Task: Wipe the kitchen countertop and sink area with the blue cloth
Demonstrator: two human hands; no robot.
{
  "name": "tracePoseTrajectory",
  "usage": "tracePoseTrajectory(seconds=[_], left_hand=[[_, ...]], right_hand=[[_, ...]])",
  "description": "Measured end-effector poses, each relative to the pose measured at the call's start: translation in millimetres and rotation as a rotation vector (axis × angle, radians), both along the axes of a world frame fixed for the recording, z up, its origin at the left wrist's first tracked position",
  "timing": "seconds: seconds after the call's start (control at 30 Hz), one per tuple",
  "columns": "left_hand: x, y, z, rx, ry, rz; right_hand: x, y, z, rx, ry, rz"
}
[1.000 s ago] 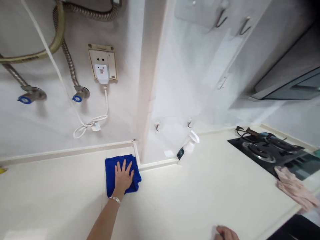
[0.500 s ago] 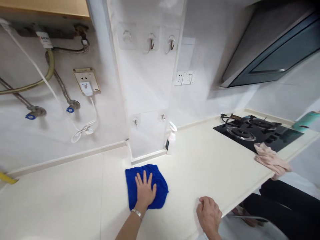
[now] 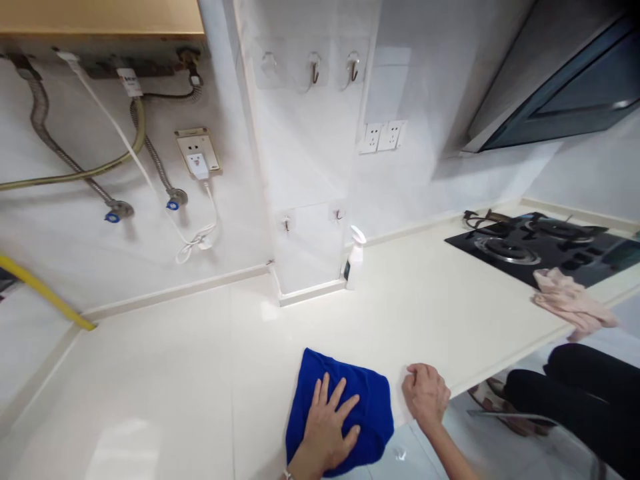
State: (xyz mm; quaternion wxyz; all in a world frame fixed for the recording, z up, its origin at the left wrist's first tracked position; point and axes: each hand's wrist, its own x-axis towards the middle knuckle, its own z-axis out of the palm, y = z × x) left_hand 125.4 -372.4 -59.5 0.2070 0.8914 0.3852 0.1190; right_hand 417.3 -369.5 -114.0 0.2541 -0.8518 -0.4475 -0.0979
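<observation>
My left hand (image 3: 330, 427) lies flat with fingers spread on a blue cloth (image 3: 367, 403), pressing it to the pale countertop (image 3: 190, 380). The cloth is spread out near the counter's front edge, and part of it reaches past that edge. A bracelet shows at my left wrist, low in the view. To the right, my right hand (image 3: 427, 395) rests on the counter by the front edge, fingers curled in, with nothing visible in it. Farther back, a white spray bottle (image 3: 355, 260) stands upright against the wall column.
A black gas hob (image 3: 555, 247) is at the right, with a pink cloth (image 3: 575, 300) draped over the counter edge in front. Hooks (image 3: 314, 70) hang on the column. A yellow pipe (image 3: 50, 297) runs at the left. A seated person's dark-clothed legs (image 3: 570, 393) are below, right.
My left hand has drawn the blue cloth back from the column toward the front edge. My right hand stays curled on the counter. The view has turned slightly left.
</observation>
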Motion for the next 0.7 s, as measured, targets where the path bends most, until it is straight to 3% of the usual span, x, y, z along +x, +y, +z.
tracePoseTrajectory(seconds=[0.13, 0.3, 0.4, 0.6, 0.7], left_hand=[[-87, -26, -0.4, 0.077, 0.127, 0.190], [-210, -71, 1.0, 0.092, 0.287, 0.626], [-274, -86, 0.5, 0.081, 0.339, 0.884], [-393, -84, 7.2, -0.043, 0.325, 1.406], [-433, -72, 11.6, -0.028, 0.278, 1.671]], right_hand=[[6, -3, -8.5, 0.004, -0.005, 0.003], [7, -5, -13.0, -0.024, -0.001, 0.010], [6, -6, -11.4, -0.043, 0.009, -0.003], [7, -8, -10.6, -0.088, 0.008, -0.009], [6, -8, -9.9, -0.091, -0.007, -0.017]])
